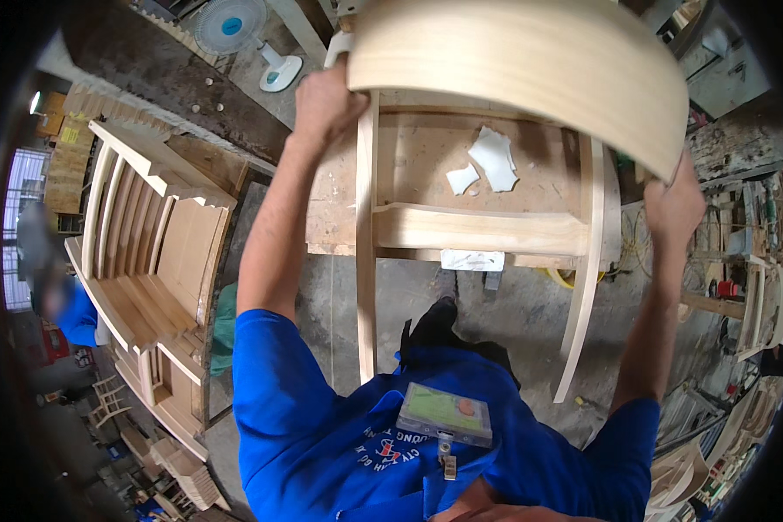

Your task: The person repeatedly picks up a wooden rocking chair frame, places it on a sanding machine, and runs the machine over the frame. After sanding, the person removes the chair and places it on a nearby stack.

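A pale, unfinished wooden chair frame (487, 228) is held up in front of me. A wide curved backrest panel (513, 65) tops it, slightly blurred. Two long legs run down from it toward my body, joined by a cross rail. My left hand (329, 103) is closed at the panel's left end, by the top of the left leg. At the opposite end, my right hand (675, 204) grips the panel's lower right corner. Most fingertips of both hands are hidden behind the wood.
Behind the frame is a worn brown workbench (326, 209) with white torn scraps (493, 157) on it. Stacked curved wooden parts (139, 235) stand to the left. A white fan (232, 26) is at the far left; more wooden pieces (761, 309) lie to the right.
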Tool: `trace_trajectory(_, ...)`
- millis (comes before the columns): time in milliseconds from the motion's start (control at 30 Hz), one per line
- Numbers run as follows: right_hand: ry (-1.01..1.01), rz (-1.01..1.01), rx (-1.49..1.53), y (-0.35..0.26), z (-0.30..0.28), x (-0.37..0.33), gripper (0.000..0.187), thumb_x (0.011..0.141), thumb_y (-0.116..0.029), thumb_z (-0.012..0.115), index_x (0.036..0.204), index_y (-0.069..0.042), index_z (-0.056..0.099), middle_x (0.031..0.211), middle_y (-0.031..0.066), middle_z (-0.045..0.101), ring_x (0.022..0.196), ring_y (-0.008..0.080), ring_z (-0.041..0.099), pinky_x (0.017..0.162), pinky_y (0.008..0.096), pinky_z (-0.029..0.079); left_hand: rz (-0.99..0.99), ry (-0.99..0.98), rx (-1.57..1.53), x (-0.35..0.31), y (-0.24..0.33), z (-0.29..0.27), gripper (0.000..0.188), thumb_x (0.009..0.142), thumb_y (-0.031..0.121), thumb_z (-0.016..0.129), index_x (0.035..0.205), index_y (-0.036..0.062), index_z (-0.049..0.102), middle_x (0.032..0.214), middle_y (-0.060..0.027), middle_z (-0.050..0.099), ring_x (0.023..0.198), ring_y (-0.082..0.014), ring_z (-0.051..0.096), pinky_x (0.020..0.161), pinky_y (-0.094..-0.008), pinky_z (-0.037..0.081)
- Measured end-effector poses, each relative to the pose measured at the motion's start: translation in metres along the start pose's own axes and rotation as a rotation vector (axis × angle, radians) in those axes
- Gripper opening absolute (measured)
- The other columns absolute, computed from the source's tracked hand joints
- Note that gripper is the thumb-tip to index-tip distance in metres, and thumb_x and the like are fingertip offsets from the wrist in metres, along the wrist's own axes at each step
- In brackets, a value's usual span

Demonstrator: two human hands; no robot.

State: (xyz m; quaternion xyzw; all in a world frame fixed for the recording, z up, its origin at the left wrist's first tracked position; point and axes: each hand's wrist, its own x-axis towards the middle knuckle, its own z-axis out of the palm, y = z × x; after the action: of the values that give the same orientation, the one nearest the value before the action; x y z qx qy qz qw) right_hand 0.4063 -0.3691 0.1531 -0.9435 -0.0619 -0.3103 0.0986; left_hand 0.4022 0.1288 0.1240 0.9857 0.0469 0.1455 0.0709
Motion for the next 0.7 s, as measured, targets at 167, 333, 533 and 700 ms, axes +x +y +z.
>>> trace_trajectory(167,-0.144,0.090,0.028,-0.012,0.020,0.076,0.046,0.084,-0.029,0.061,0.123,-0.005,0.068,0.118,0.0278,0.068,0.105,0.0485,0.065,0.091,0.0517,0.052,0.103,0.373,-0.304,0.029,-0.034,0.038,0.031,0.091,0.020,0.061,0.112,-0.0023,0.061,0.093,-0.0275,0.071,0.090,-0.0488,0.069,0.074,-0.0509,0.057)
trace_trajectory(333,-0.208,-0.023,-0.116,0.001,0.077,0.105,0.047,0.087,-0.037,0.058,0.118,-0.003,0.069,0.110,0.0303,0.070,0.105,0.0515,0.064,0.092,0.0530,0.051,-0.043,0.394,-0.308,0.039,-0.038,0.069,0.034,0.094,0.024,0.062,0.118,0.0000,0.064,0.098,-0.0292,0.072,0.098,-0.0492,0.069,0.078,-0.0504,0.058)
trace_trajectory(533,-0.212,-0.014,-0.099,0.007,0.125,0.101,0.045,0.088,-0.033,0.057,0.120,-0.004,0.067,0.111,0.0307,0.069,0.107,0.0524,0.063,0.091,0.0549,0.052,-0.080,0.381,-0.304,0.045,-0.045,0.095,0.037,0.094,0.028,0.063,0.120,0.0026,0.064,0.098,-0.0282,0.072,0.098,-0.0508,0.068,0.079,-0.0523,0.056)
trace_trajectory(700,-0.276,-0.021,-0.103,0.017,0.147,0.099,0.046,0.086,-0.028,0.056,0.125,-0.006,0.063,0.113,0.0308,0.068,0.109,0.0525,0.061,0.093,0.0561,0.050,-0.168,0.351,-0.228,0.045,-0.048,0.111,0.041,0.096,0.036,0.061,0.121,0.0037,0.065,0.099,-0.0278,0.072,0.098,-0.0504,0.068,0.080,-0.0551,0.056)
